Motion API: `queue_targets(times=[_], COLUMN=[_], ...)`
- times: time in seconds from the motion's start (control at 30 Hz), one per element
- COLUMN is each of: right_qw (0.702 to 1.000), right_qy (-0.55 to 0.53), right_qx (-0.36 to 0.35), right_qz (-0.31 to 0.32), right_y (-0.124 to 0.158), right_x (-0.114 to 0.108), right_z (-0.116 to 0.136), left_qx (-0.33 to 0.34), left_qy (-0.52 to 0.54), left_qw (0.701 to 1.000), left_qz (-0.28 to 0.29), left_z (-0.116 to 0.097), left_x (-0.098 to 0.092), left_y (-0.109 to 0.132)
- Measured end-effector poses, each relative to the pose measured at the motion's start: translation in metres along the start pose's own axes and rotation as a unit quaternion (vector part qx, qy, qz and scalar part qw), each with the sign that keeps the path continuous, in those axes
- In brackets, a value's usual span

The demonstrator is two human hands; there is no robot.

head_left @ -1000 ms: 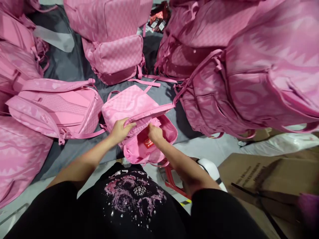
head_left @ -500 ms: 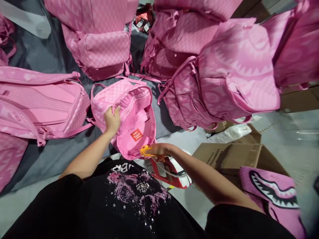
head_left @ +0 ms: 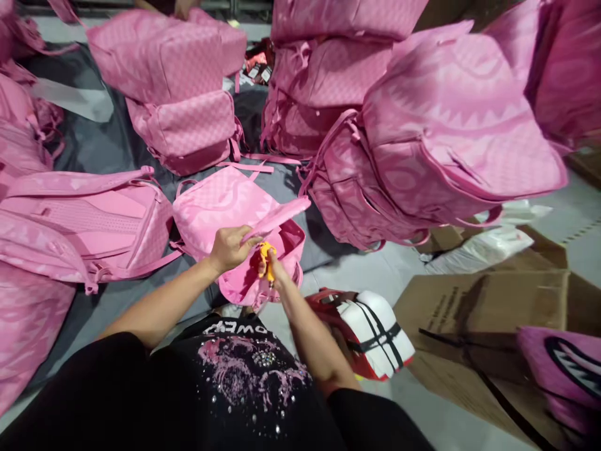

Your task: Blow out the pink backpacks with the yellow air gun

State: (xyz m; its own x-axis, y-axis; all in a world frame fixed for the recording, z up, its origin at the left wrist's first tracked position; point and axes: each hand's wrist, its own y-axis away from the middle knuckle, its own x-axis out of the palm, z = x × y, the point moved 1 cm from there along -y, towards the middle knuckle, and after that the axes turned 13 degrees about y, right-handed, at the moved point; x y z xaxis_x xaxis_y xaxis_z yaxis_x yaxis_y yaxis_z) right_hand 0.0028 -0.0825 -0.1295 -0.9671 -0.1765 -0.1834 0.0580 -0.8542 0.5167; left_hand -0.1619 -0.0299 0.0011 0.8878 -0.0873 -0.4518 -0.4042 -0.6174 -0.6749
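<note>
The pink bag (head_left: 225,203) lies open on its back straight in front of the person, at the near edge of a grey cloth (head_left: 117,144). Its checked front faces up and its flap (head_left: 278,216) is lifted over the open mouth. The left hand (head_left: 229,247) is closed on the near edge of that flap, thumb and fingers pinching the fabric. The right hand (head_left: 276,274) sits just beside it, over the bag's mouth, curled tight around a small yellow tool (head_left: 267,254) whose tip points up toward the flap. The two hands nearly touch.

The cloth is spread on a pale floor (head_left: 375,275) and is crowded with pink backpacks. One lies flat to the left (head_left: 84,225), a checked one lies behind the bag (head_left: 183,113), and a tall pile leans in from the right (head_left: 422,138). Near the right elbow is a red-and-white object (head_left: 370,329); what it is cannot be told. Beyond it stand cardboard boxes (head_left: 469,313), some clear plastic wrapping (head_left: 469,250), and a pink bag printed with a toothed mouth (head_left: 568,366).

Both forearms are bare and reach forward from a black top, the left from the lower left and the right from below, the wrist bent a little inward.
</note>
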Motion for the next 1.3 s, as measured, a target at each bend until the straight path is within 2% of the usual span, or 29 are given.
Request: queue_targets(times=[0.1, 0.2, 0.37, 0.53, 0.63, 0.77, 0.9, 1.0, 1.1, 1.2, 1.3], right_qw=[0.988, 0.962, 0.928, 0.920, 0.936, 0.977, 0.995, 0.999, 0.999, 0.998, 0.991], right_qy=[-0.122, -0.212, -0.286, -0.277, -0.227, -0.150, -0.061, 0.040, 0.030, 0.004, 0.085], right_qx=[-0.019, -0.009, 0.022, 0.042, 0.050, 0.071, 0.021, -0.010, -0.004, 0.019, 0.060], right_qz=[0.094, 0.172, 0.239, 0.274, 0.264, 0.135, 0.078, 0.035, 0.030, 0.061, 0.083], right_y=[-0.005, -0.007, -0.015, -0.002, 0.022, 0.060, 0.073, 0.074, 0.082, 0.094, 0.102], right_x=[0.018, 0.020, 0.028, 0.028, 0.002, -0.058, -0.109, -0.137, -0.152, -0.154, -0.156], right_z=[-0.021, -0.043, -0.059, -0.055, -0.059, -0.055, -0.013, 0.017, 0.022, 0.008, -0.004], left_qx=[0.107, 0.161, 0.185, 0.202, 0.206, 0.225, 0.223, 0.223, 0.218, 0.208, 0.193], left_qy=[-0.030, -0.029, -0.041, -0.063, -0.066, -0.065, -0.079, -0.060, -0.059, -0.064, -0.062], left_qw=[0.994, 0.987, 0.982, 0.977, 0.976, 0.972, 0.970, 0.973, 0.974, 0.976, 0.979], left_qz=[-0.003, -0.005, 0.010, 0.007, 0.012, 0.029, 0.047, 0.031, 0.008, -0.004, 0.007], left_z=[0.000, -0.001, 0.001, 0.001, -0.001, -0.003, -0.002, -0.002, -0.002, -0.003, -0.007], left_x=[-0.006, -0.014, -0.019, -0.023, -0.026, -0.026, -0.026, -0.028, -0.031, -0.032, -0.029], left_y=[-0.010, -0.019, -0.025, -0.026, -0.026, -0.022, -0.017, -0.012, -0.006, 0.003, 0.012])
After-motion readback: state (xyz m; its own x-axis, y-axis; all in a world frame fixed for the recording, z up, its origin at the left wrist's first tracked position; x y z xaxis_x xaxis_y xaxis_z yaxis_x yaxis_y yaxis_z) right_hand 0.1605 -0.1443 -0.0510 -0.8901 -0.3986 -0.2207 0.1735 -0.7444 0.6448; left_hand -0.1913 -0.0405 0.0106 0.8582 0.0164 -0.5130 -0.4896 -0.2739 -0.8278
